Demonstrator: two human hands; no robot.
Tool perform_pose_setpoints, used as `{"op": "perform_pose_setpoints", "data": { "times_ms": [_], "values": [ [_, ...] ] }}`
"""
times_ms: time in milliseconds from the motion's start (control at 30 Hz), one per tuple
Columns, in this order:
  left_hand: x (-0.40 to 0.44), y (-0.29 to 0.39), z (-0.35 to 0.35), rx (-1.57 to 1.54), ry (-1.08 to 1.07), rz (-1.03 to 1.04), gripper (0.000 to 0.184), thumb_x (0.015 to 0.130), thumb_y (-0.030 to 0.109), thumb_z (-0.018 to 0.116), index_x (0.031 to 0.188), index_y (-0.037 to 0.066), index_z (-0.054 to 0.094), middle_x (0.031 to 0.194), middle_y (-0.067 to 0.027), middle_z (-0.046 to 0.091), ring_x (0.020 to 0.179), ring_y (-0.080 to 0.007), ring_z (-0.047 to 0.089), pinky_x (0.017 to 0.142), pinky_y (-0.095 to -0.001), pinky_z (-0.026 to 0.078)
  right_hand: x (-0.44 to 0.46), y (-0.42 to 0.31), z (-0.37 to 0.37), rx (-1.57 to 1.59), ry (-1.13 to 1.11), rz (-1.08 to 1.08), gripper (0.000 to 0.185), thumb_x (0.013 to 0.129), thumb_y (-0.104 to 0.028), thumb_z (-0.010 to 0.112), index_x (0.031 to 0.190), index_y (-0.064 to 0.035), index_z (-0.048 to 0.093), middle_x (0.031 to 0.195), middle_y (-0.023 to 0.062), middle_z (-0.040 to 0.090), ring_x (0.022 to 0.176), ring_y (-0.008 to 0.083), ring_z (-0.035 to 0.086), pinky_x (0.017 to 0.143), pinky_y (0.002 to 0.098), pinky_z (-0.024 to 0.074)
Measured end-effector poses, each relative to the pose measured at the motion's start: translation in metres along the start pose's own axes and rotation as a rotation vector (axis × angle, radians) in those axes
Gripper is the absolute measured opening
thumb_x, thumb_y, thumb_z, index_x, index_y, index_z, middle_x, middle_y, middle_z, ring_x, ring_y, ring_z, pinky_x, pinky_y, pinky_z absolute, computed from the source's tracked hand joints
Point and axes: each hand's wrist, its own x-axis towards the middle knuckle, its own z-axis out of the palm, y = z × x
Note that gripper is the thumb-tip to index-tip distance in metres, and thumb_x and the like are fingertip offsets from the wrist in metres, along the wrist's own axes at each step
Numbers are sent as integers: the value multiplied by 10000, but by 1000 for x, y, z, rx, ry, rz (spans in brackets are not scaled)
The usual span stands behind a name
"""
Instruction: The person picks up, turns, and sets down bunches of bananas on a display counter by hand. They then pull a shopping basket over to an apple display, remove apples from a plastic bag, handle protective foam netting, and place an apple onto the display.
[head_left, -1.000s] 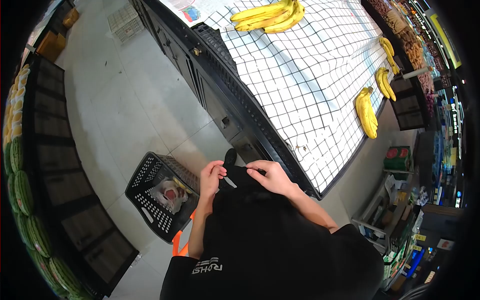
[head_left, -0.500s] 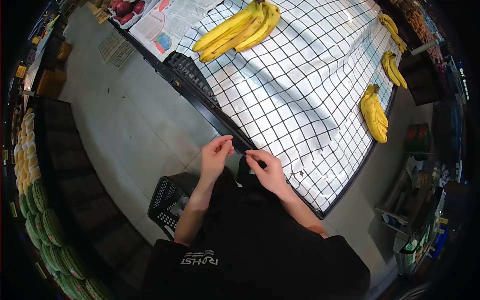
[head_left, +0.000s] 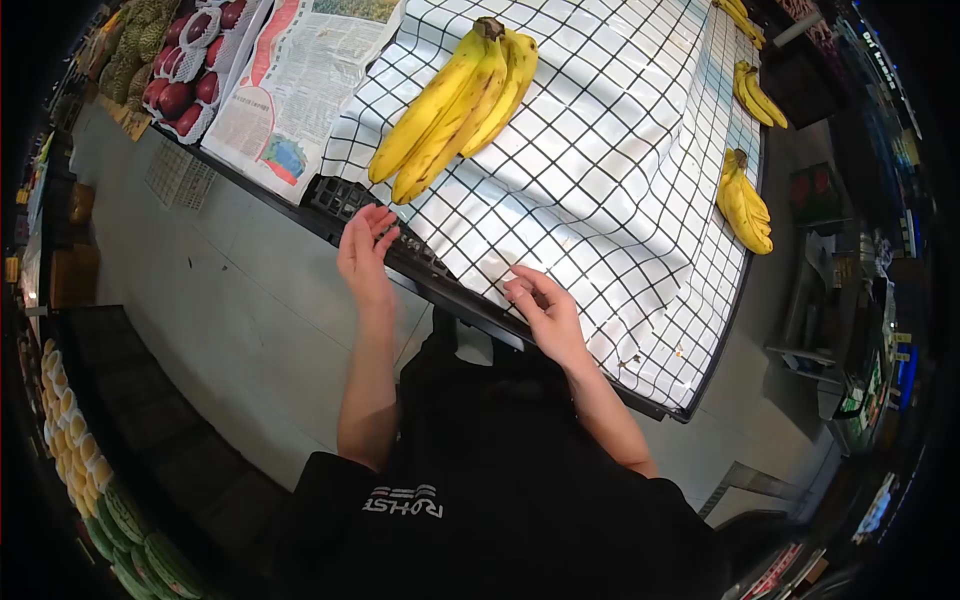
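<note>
My left hand (head_left: 366, 255) is raised over the black edge of the display stand, with loosely curled fingers apart and nothing in them. Just beyond it is a black plastic grid crate edge (head_left: 340, 196). My right hand (head_left: 548, 312) hovers by the near edge of a white sheet with black checks (head_left: 590, 190), its fingers bent and a gap between thumb and forefinger. A large bunch of yellow bananas (head_left: 450, 105) lies on the sheet, tips toward me, beyond both hands. Neither hand touches it.
Three smaller banana bunches line the far right edge, the nearest (head_left: 742, 205) being the largest. Newspaper (head_left: 290, 100) and red fruit in foam nets (head_left: 190, 75) lie at left. Watermelons (head_left: 130, 545) fill a left-hand shelf. A white crate (head_left: 180, 178) stands on the floor.
The view has shifted toward the stand, bringing the bananas closer. My hands have moved forward and apart, and their fingers have loosened from a near pinch.
</note>
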Motion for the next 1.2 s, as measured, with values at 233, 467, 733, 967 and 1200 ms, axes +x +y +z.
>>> {"op": "perform_pose_setpoints", "data": {
  "times_ms": [233, 467, 733, 967, 1200],
  "values": [
    [126, 34, 22, 8, -330, -2, 408, 1006, 211, 505, 1318, -52, 492, 1305, -159, 544, 1212, -239, 533, 1025, -349, 432, 99, -48, 43, -37, 344, -154, 486, 947, -196, 618, 1350, 39, 483, 1218, 162, 612, 1119, 200, 581, 894, 314, 504],
    [187, 19, 81, 108, -742, -202, 623, 955, 252, 608, 1435, -54, 355, 1451, -200, 418, 1358, -262, 396, 1120, -328, 303, 184, -82, 62, -432, 652, -303, 619, 908, -374, 610, 1307, 80, 478, 1174, 254, 595, 1058, 362, 583, 910, 412, 449],
    [198, 6, 110, 50, -876, -309, 670, 949, 187, 605, 1463, -77, 266, 1470, -210, 384, 1337, -257, 418, 1088, -326, 351, 207, -81, 66, -498, 705, -376, 568, 869, -375, 626, 1225, 41, 478, 1003, 217, 615, 926, 375, 593, 801, 462, 451],
    [188, 8, 113, -9, -814, -271, 663, 933, 121, 619, 1454, -94, 270, 1446, -190, 421, 1307, -238, 451, 1065, -322, 384, 213, -69, 68, -575, 787, -335, 719, 884, -381, 607, 1373, 93, 376, 1184, 252, 576, 1113, 370, 545, 877, 414, 439],
    [153, 10, 116, -140, -811, -217, 676, 922, 97, 629, 1455, -99, 263, 1456, -190, 407, 1318, -234, 436, 1077, -330, 370, 198, -64, 65, -8, 707, -438, 727, 927, -295, 599, 1453, 78, 262, 1360, 208, 439, 1277, 287, 437, 1066, 363, 348]
  ]
}}
